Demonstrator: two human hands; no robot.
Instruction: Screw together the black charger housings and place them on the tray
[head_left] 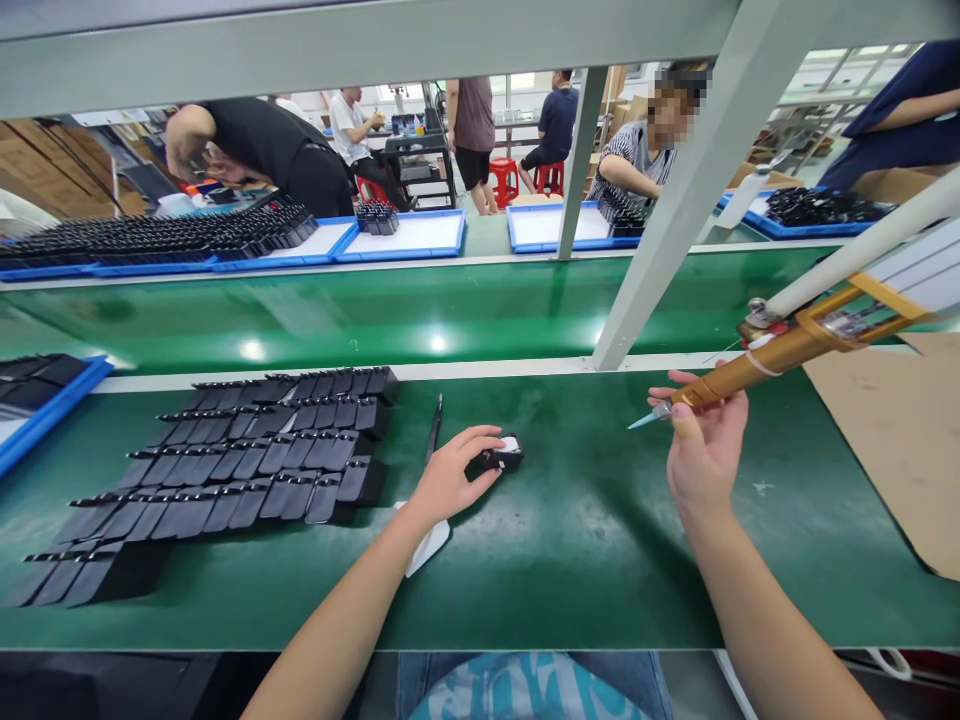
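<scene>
My left hand (457, 475) has its fingers closed around a small black box-shaped part (511, 455) with a white patch on top, held down on the green bench. In my right hand (701, 440) is a gold-bodied glue dispenser (739, 375), gripped from below near its front end. Its pale blue needle tip (646, 418) points left and down, well apart from the black part. Beside my left wrist, a white card-like piece (429, 548) lies partly hidden under the forearm. Tweezers or a similar dark, thin tool (435, 425) rest behind my left hand.
Rows of black parts (247, 470) fill the bench's left side. A blue-edged tray (56, 415) sits at far left, cardboard (885, 440) at right. A slanted post (667, 200) rises from the bench's back edge. Beyond the green conveyor (450, 300) are more trays and several people.
</scene>
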